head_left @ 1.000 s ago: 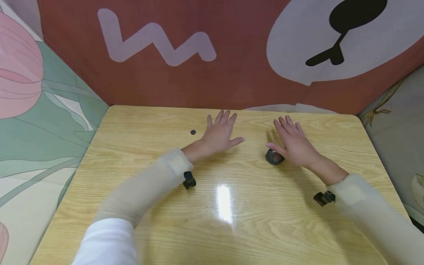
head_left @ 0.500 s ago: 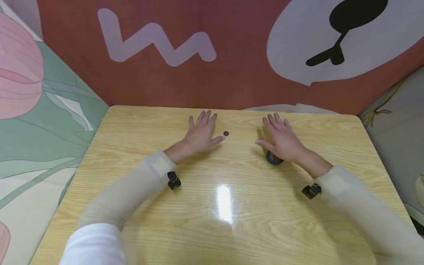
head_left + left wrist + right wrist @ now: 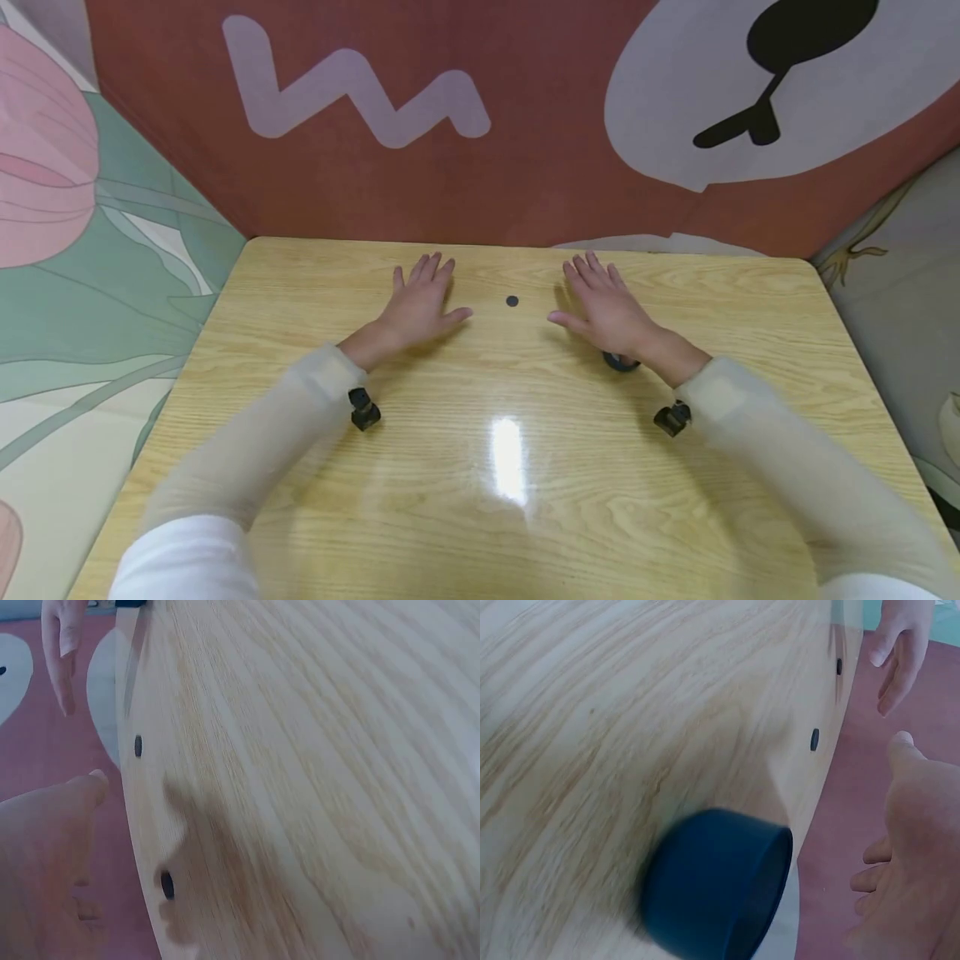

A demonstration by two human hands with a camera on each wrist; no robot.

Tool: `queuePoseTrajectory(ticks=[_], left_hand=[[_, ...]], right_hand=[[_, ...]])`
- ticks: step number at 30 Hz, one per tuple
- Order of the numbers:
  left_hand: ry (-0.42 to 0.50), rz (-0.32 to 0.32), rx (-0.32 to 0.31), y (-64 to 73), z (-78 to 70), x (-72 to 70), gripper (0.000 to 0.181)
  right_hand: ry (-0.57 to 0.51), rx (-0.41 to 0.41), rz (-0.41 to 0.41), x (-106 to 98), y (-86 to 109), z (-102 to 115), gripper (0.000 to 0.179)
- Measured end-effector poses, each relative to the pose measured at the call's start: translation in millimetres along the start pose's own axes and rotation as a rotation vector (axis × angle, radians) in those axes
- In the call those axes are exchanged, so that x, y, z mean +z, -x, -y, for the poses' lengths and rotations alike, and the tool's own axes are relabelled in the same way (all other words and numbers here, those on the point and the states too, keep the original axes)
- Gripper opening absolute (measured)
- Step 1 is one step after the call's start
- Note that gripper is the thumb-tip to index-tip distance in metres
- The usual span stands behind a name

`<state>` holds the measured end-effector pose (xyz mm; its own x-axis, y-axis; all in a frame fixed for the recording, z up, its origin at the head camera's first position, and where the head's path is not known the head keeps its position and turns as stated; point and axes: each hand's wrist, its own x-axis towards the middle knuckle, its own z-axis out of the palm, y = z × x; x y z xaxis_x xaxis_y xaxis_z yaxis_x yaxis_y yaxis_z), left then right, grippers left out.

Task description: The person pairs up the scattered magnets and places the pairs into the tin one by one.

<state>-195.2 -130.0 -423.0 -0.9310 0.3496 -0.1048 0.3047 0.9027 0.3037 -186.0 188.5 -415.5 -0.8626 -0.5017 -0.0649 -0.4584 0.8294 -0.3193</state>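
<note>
My left hand (image 3: 417, 306) hovers over the table's far side, palm down with its fingers spread straight. Opposite it, my right hand (image 3: 607, 312) hovers the same way and holds nothing. A small dark disc (image 3: 512, 301) lies on the wood between the two hands. Under the left hand lies a second dark disc (image 3: 167, 885), hidden in the head view. The right hand partly covers a small dark blue cup (image 3: 621, 363), which stands upright beneath its palm and wrist. In the right wrist view the cup (image 3: 697, 885) is apart from the hand.
The light wooden table (image 3: 480, 433) ends at a reddish-brown printed wall (image 3: 525, 192) just beyond the fingertips. Patterned panels rise at the left and right. A small dark camera sits on each wrist.
Both hands have moved left over the table, still spread. The left hand has uncovered the middle disc and now covers the left one. The right hand has shifted left past the cup.
</note>
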Motion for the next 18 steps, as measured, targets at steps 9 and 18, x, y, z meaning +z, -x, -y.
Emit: queuePoseTrajectory(ticks=[9,18], left_hand=[[0.044,-0.029,0.003,7.8,23.1,-0.1,0.087],[0.057,-0.049,-0.012,8.0,34.5,8.1,0.083]], right_hand=[[0.016,-0.011,0.015,9.9,-14.6,14.2,0.086],[-0.034,0.013,-0.017,14.1,-28.8,29.1,0.084]])
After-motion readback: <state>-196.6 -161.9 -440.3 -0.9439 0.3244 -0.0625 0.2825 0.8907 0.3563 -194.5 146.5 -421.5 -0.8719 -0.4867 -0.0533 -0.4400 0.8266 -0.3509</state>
